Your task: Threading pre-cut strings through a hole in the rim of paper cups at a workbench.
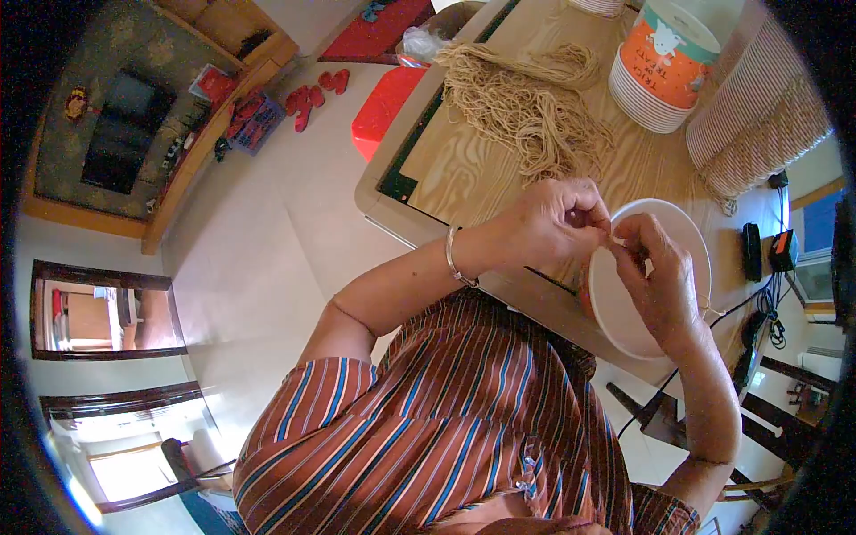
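My left hand (557,223), with a bracelet at its wrist, is closed in a pinch just over the near-left rim of a white-lined paper bucket (697,245). My right hand (658,276) meets it fingertip to fingertip above the bucket's mouth, also pinching. Whatever lies between the fingertips is too small to make out. A short end of pale cord (713,313) sticks out at the bucket's right side. Beyond my left hand, a loose heap of tan cords (535,111) spreads over the wooden table (455,169).
A stack of orange and teal printed paper buckets (662,67) stands at the far right, beside long nested stacks of pale buckets (758,107). Black cables (774,312) and a small black box (784,251) lie at the right. A red stool (383,111) stands by the table's left edge.
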Action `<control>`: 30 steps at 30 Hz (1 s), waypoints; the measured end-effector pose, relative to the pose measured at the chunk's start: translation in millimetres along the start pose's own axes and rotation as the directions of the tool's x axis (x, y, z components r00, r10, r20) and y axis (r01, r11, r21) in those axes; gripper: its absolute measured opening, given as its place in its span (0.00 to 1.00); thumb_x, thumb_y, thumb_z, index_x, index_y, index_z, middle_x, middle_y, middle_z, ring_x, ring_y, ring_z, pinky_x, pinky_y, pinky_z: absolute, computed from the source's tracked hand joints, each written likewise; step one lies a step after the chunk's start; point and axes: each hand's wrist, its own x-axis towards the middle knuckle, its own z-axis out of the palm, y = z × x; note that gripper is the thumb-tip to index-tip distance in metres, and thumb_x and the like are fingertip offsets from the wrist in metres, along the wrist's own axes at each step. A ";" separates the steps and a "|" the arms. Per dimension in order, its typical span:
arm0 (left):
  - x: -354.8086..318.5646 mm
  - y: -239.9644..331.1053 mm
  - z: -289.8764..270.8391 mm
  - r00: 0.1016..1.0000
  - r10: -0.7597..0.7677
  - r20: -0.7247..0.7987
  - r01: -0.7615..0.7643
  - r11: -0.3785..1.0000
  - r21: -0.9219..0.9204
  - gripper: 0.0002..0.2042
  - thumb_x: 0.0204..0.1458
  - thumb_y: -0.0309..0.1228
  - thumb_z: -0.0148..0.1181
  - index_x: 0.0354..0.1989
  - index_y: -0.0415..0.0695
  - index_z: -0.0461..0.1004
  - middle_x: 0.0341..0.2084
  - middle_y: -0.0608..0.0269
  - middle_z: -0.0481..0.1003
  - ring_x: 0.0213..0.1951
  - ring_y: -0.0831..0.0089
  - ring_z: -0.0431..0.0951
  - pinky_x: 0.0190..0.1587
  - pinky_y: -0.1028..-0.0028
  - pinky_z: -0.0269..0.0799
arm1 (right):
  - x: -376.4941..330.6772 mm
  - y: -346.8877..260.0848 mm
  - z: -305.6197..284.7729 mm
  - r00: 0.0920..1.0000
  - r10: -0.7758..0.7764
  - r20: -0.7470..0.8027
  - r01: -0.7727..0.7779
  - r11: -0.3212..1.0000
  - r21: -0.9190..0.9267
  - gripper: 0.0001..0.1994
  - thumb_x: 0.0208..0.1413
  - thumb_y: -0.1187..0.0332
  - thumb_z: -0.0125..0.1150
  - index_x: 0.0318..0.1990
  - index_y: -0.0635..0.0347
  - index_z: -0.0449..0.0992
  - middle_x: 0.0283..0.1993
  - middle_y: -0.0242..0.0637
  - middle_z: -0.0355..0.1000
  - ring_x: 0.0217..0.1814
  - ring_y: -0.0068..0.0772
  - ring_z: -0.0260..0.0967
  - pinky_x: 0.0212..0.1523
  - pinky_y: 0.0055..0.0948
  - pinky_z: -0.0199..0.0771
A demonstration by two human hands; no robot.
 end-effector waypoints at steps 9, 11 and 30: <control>0.3 1.0 -2.0 0.984 -0.159 0.082 0.173 0.961 -0.214 0.06 0.53 0.29 0.62 0.33 0.40 0.76 0.30 0.68 0.74 0.37 0.80 0.72 0.43 0.78 0.67 | -3.2 -20.5 -4.8 0.986 -0.139 -0.093 0.133 0.988 -0.074 0.09 0.50 0.79 0.60 0.38 0.63 0.70 0.29 0.43 0.71 0.29 0.41 0.73 0.31 0.35 0.73; 0.4 0.6 -1.0 0.989 -0.138 0.055 0.146 0.970 -0.194 0.05 0.53 0.28 0.62 0.33 0.40 0.76 0.30 0.68 0.74 0.36 0.81 0.71 0.42 0.78 0.67 | -3.1 -17.9 -1.1 0.966 -0.248 -0.072 0.236 0.961 -0.147 0.09 0.49 0.79 0.60 0.38 0.63 0.70 0.30 0.42 0.70 0.30 0.41 0.72 0.32 0.36 0.73; 0.3 6.5 -1.7 0.996 0.088 0.002 -0.087 0.990 0.107 0.10 0.51 0.33 0.64 0.31 0.39 0.75 0.27 0.63 0.70 0.32 0.73 0.73 0.37 0.74 0.69 | -6.5 -14.7 3.3 0.935 -0.354 0.011 0.321 0.835 -0.446 0.13 0.47 0.77 0.60 0.42 0.63 0.69 0.34 0.42 0.68 0.33 0.46 0.69 0.34 0.40 0.71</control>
